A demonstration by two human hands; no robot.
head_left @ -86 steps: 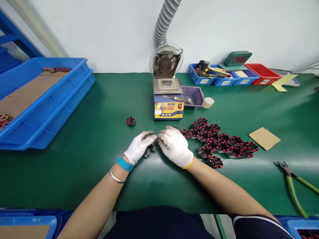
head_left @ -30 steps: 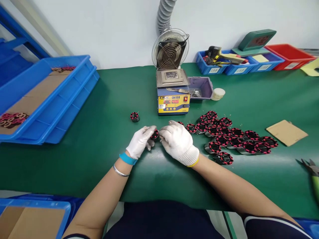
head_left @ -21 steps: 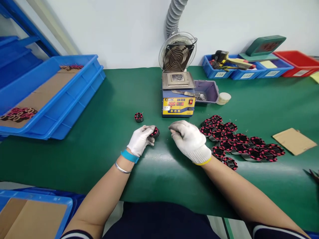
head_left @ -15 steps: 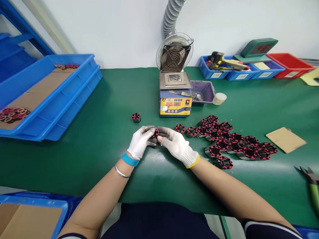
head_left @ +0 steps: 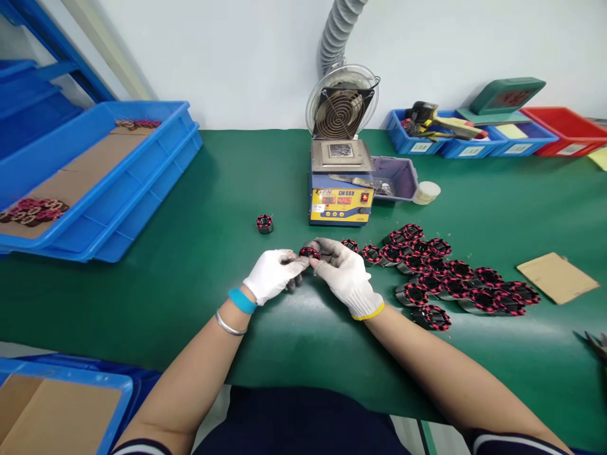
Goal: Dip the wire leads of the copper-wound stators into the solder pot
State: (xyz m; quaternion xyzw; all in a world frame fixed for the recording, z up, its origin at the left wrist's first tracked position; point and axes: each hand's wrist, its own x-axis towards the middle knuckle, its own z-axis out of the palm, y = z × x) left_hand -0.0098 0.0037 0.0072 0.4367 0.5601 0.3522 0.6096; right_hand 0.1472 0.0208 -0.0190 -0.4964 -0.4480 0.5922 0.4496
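Note:
Between my gloved hands, just above the green table, is a ring-shaped motor stator [head_left: 310, 252] with a grey metal rim and red-and-black windings. My right hand [head_left: 342, 272] grips it from the right with thumb and fingers. From the left, the thumb and fingertips of my left hand [head_left: 275, 275] pinch its near edge, perhaps at a wire too fine to make out. Another stator [head_left: 264, 224] stands alone beyond my left hand. To the right, a group of several similar stators [head_left: 429, 265] sits on the table.
A solder pot [head_left: 340, 196] with a fan stands at the back, beside a purple bin [head_left: 401, 174] and white round container [head_left: 427, 192]. Stacked blue crates [head_left: 156, 177] occupy the left. Small blue bins [head_left: 469, 150], a red bin [head_left: 566, 129], cardboard [head_left: 557, 278] and pliers [head_left: 598, 344] lie right.
The stator in my hands has turned, its metal side now facing up and its windings toward me. My left fingers have shifted to its near edge. The view has swung slightly left.

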